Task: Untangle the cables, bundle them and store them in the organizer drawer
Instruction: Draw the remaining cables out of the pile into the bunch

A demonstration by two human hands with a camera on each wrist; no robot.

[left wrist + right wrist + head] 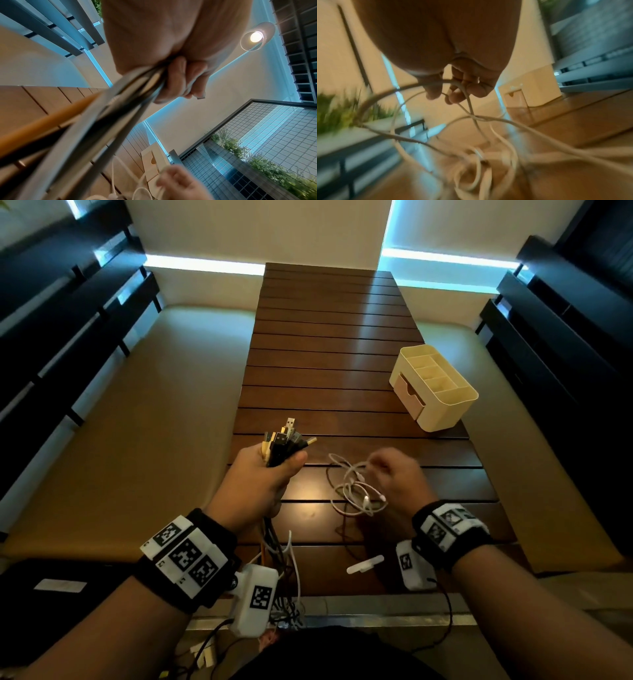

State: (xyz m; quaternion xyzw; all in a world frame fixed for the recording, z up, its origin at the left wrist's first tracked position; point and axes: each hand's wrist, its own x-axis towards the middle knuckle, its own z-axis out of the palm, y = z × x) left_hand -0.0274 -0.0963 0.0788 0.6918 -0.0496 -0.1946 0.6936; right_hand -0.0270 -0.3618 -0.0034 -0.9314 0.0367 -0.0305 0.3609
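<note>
The right hand [453,88] pinches a white cable [469,102] whose blurred loops hang to the wooden table [573,128].

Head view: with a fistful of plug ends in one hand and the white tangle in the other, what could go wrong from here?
1. The right hand pinches a strand of the white cable tangle, whose loops cross one another; pulling may tighten a knot.
2. The left hand grips the cable bundle near the plugs while the tails hang over the table edge; they could snag or re-tangle.
3. The organizer drawer looks closed, and both hands are occupied.
</note>
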